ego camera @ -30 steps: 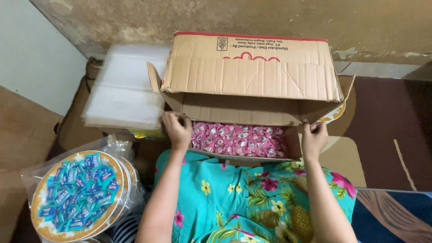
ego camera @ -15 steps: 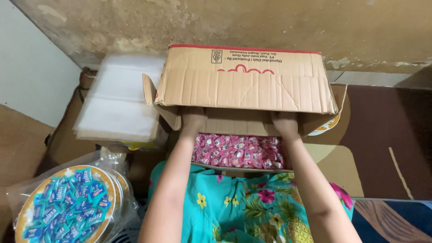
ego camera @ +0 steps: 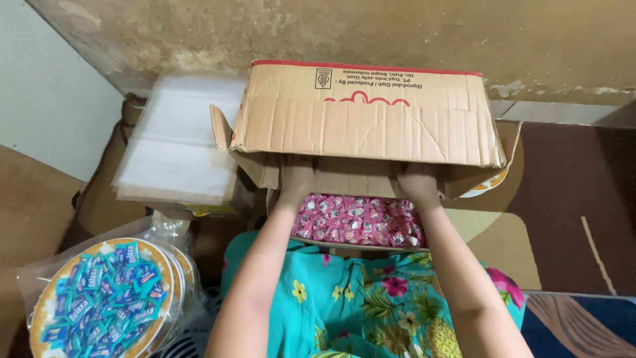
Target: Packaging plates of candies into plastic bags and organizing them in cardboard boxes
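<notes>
A cardboard box (ego camera: 361,126) lies across the view with its long axis running left to right, its open mouth turned toward the person and its near flap tilted up and back toward the wall. It rests on the floor just ahead of the person's lap. The left hand (ego camera: 296,179) and the right hand (ego camera: 417,182) reach under that raised flap; their fingers are hidden inside the box, so I cannot tell whether they grip anything. Below the hands, pink wrapped candies (ego camera: 358,220) fill the near part of the box. A second ago both hands rested on the box's near edge, farther apart; now they have gone deeper under the flap. To the left lie a stack of clear plastic bags (ego camera: 175,149) and a round tray of blue wrapped candies (ego camera: 106,298) in plastic.
</notes>
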